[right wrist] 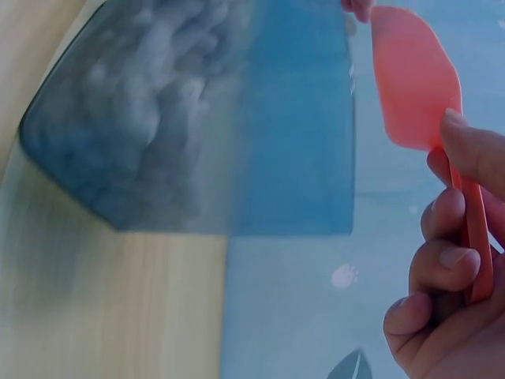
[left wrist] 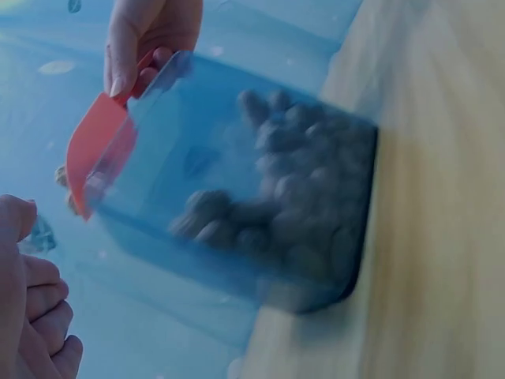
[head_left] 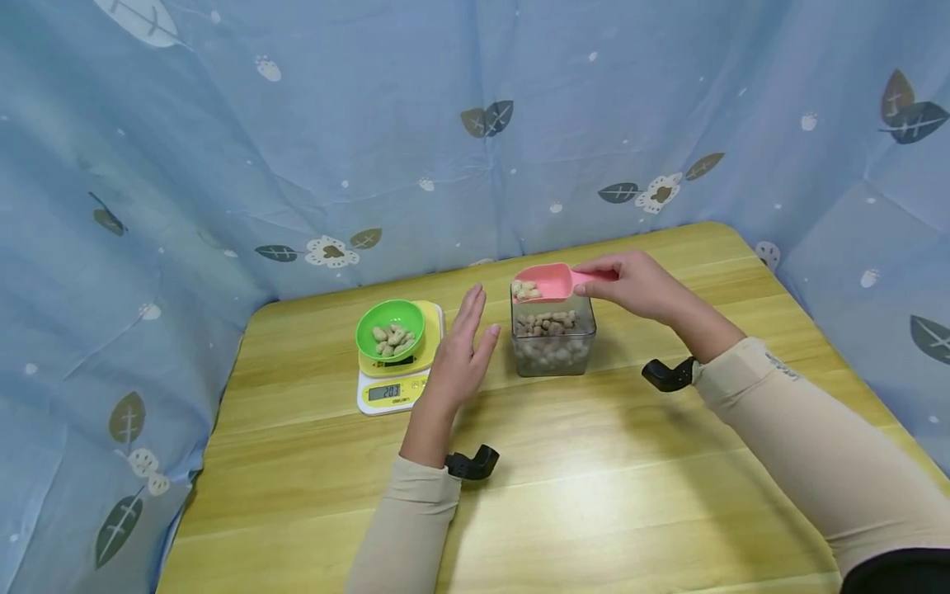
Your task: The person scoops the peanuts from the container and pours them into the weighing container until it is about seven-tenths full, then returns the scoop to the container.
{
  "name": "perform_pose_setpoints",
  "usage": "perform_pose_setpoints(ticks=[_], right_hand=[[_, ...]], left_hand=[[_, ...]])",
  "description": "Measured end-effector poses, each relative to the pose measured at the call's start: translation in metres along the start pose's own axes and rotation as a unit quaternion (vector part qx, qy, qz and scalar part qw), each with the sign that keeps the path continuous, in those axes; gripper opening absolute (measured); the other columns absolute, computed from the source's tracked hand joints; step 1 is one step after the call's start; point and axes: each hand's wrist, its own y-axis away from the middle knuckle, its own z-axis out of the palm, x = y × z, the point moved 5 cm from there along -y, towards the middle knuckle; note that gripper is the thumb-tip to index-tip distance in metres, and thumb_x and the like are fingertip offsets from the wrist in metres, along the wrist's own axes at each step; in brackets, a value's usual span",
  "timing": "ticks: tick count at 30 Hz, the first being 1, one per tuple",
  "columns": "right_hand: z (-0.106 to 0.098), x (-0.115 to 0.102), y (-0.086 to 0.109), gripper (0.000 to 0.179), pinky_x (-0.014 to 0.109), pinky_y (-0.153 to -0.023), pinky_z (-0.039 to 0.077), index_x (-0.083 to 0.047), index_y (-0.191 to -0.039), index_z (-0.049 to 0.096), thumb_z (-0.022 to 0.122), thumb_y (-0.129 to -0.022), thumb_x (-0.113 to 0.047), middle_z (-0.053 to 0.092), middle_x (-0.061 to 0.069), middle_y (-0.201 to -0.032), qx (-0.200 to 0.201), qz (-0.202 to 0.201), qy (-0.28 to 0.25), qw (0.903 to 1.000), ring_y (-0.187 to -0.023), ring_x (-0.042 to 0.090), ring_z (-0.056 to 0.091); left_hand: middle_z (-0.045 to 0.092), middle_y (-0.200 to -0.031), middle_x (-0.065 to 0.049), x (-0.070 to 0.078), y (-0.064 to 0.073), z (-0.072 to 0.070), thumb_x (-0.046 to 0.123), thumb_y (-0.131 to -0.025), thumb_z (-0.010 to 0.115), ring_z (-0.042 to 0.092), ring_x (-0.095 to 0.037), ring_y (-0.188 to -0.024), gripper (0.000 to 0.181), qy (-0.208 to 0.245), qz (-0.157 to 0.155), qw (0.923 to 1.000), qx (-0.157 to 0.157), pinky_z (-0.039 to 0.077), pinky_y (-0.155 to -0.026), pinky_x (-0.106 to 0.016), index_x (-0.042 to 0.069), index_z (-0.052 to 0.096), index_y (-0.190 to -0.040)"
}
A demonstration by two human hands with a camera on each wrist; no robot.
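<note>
My right hand (head_left: 640,285) grips the handle of a pink scoop (head_left: 552,281), its thumb near the base of the blade. Several peanuts (head_left: 525,290) lie toward the front of the scoop, which is over the rim of a clear grey-tinted square container (head_left: 552,363). Inside that container more peanuts (left wrist: 304,174) are piled up. Between the container and a kitchen scale (head_left: 389,392), my left hand (head_left: 458,357) is raised, holding nothing. A green bowl (head_left: 361,338) with peanuts in it sits on the scale's yellow platform.
All of this stands on a wood-grain table (head_left: 579,495). A blue patterned curtain (head_left: 416,124) hangs behind the table and along its sides. Black wrist-worn cameras stick out from the left wrist (head_left: 472,463) and the right wrist (head_left: 668,375).
</note>
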Motion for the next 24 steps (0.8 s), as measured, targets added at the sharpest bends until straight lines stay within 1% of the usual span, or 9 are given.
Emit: perform_pose_setpoints(ticks=[2,7,9,11,14,17,19,24], right_hand=[[0.002,-0.006,-0.003,0.046,0.041,-0.087,0.053,-0.016,-0.129,0.067,0.068,-0.091,-0.043,0.069,0.009,-0.122,0.007,-0.003,0.001,1.0000,-0.106,0.022,0.065],[0.013,-0.026,-0.013,0.041,0.037,-0.079,0.048,-0.017,-0.127,0.068,0.069,-0.091,-0.039,0.070,0.007,-0.120,0.015,-0.019,-0.009,0.9997,-0.095,0.021,0.061],[0.020,-0.036,-0.016,0.040,0.037,-0.079,0.049,-0.018,-0.127,0.068,0.070,-0.091,-0.037,0.069,0.006,-0.120,0.012,-0.026,-0.017,0.9994,-0.095,0.021,0.061],[0.027,-0.046,-0.019,0.039,0.037,-0.083,0.051,-0.018,-0.128,0.068,0.070,-0.092,-0.035,0.069,0.006,-0.122,0.009,-0.038,-0.025,0.9989,-0.099,0.020,0.063],[0.040,-0.059,-0.025,0.039,0.039,-0.088,0.053,-0.018,-0.128,0.067,0.070,-0.092,-0.033,0.068,0.005,-0.124,0.003,-0.050,-0.033,0.9982,-0.106,0.019,0.064],[0.053,-0.070,-0.031,0.040,0.039,-0.090,0.053,-0.019,-0.130,0.066,0.069,-0.093,-0.033,0.068,0.004,-0.126,-0.004,-0.054,-0.033,0.9980,-0.109,0.017,0.064],[0.063,-0.076,-0.037,0.041,0.038,-0.090,0.053,-0.020,-0.131,0.066,0.069,-0.093,-0.034,0.067,0.003,-0.127,-0.007,-0.053,-0.029,0.9982,-0.110,0.016,0.063],[0.085,-0.090,-0.050,0.041,0.036,-0.093,0.053,-0.020,-0.130,0.066,0.069,-0.092,-0.036,0.065,0.002,-0.131,-0.009,-0.049,-0.024,0.9985,-0.115,0.015,0.061]], left_hand=[[0.013,-0.165,0.009,-0.003,0.002,-0.009,0.051,-0.105,0.033,0.015,-0.012,-0.151,0.064,-0.008,0.000,0.9999,0.010,0.025,-0.121,-0.043,0.020,0.018,-0.159],[0.013,-0.166,0.006,-0.015,0.011,-0.030,0.049,-0.105,0.034,0.015,-0.016,-0.152,0.064,-0.024,-0.016,0.9992,0.026,0.024,-0.121,-0.046,0.018,0.020,-0.159],[0.013,-0.166,0.006,-0.022,0.015,-0.038,0.047,-0.105,0.036,0.014,-0.016,-0.152,0.063,-0.027,-0.028,0.9987,0.033,0.023,-0.121,-0.046,0.019,0.019,-0.159],[0.012,-0.166,0.006,-0.029,0.019,-0.046,0.043,-0.105,0.038,0.014,-0.017,-0.152,0.062,-0.037,-0.039,0.9978,0.039,0.022,-0.122,-0.047,0.020,0.018,-0.159],[0.011,-0.166,0.007,-0.042,0.026,-0.059,0.042,-0.105,0.039,0.014,-0.018,-0.152,0.062,-0.045,-0.063,0.9959,0.046,0.021,-0.122,-0.048,0.021,0.017,-0.159],[0.008,-0.166,0.009,-0.055,0.033,-0.073,0.047,-0.104,0.038,0.013,-0.021,-0.152,0.065,-0.056,-0.093,0.9930,0.045,0.021,-0.121,-0.051,0.023,0.013,-0.159],[0.006,-0.166,0.010,-0.064,0.037,-0.082,0.049,-0.104,0.038,0.013,-0.023,-0.152,0.066,-0.055,-0.114,0.9907,0.049,0.020,-0.121,-0.053,0.024,0.012,-0.159],[0.005,-0.166,0.010,-0.084,0.047,-0.106,0.045,-0.104,0.040,0.013,-0.026,-0.152,0.066,-0.051,-0.156,0.9839,0.071,0.018,-0.121,-0.055,0.023,0.012,-0.159]])
